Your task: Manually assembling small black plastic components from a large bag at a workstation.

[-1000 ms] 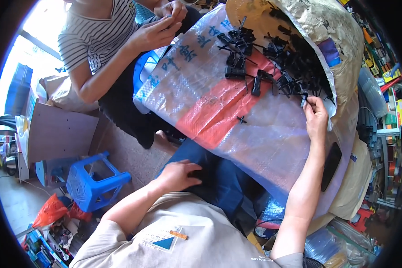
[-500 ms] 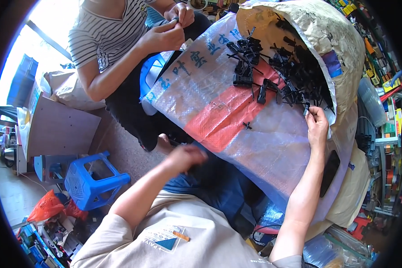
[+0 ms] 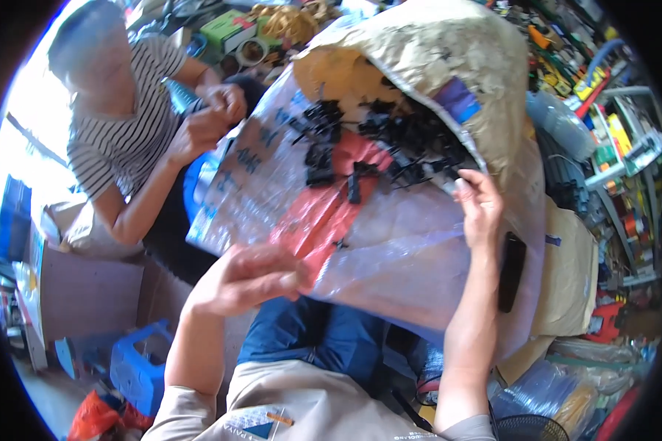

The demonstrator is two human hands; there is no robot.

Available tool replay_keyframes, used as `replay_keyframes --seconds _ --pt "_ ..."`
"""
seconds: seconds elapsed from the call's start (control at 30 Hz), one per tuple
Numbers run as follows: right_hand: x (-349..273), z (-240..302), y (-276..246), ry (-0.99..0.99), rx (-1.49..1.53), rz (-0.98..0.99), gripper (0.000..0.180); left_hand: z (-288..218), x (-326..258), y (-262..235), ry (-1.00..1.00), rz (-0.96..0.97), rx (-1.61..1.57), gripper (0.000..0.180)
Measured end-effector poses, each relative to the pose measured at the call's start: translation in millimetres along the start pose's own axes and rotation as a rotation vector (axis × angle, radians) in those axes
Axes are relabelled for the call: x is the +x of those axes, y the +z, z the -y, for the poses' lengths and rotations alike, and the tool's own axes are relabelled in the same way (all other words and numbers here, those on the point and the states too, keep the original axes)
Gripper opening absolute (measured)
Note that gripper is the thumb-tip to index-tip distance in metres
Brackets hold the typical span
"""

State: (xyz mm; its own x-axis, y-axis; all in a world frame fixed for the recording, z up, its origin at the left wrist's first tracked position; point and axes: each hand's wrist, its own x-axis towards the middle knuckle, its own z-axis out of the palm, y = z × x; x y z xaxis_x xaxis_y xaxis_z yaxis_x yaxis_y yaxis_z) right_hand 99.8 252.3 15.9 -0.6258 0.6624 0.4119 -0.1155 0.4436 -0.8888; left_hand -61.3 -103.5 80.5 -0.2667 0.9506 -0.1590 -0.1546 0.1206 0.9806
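Note:
My right hand [image 3: 481,209] is at the mouth of the large sack, thumb and forefinger pinched on a small grey-and-black part [image 3: 449,185], blurred and partly covered by the fingertips. Just beyond lies a heap of black plastic parts [image 3: 412,136] with thin cable-like pieces, spilling from the opening onto the sheet. My left hand [image 3: 254,283] hovers over the sheet's near left edge, smeared by motion; its fingers look loosely stretched with nothing visible in them. Separate black parts [image 3: 320,163] rest on the red stripe, with one tiny black piece [image 3: 340,244] nearer me.
A woven plastic sheet [image 3: 404,257] covers the surface before me. The tan sack [image 3: 485,66] bulges behind it. A dark phone-like slab [image 3: 511,272] lies at right. Another person's hands [image 3: 210,121] are at far left. A blue stool [image 3: 136,367] and crowded shelves [image 3: 625,162] flank me.
My left hand has moved left and forward from over my lap to the sheet's edge. My right hand stays by the sack's mouth with the small part. The whole view has shifted.

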Motion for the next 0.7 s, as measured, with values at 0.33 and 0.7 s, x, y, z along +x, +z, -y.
replay_keyframes --seconds 0.33,0.7 --pt "-2 14 -10 0.025 0.438 -0.025 0.009 -1 219 87 0.334 -0.028 0.308 0.048" --pt "-2 15 4 0.136 0.399 0.135 0.016 25 231 97 0.835 -0.386 0.597 0.014"
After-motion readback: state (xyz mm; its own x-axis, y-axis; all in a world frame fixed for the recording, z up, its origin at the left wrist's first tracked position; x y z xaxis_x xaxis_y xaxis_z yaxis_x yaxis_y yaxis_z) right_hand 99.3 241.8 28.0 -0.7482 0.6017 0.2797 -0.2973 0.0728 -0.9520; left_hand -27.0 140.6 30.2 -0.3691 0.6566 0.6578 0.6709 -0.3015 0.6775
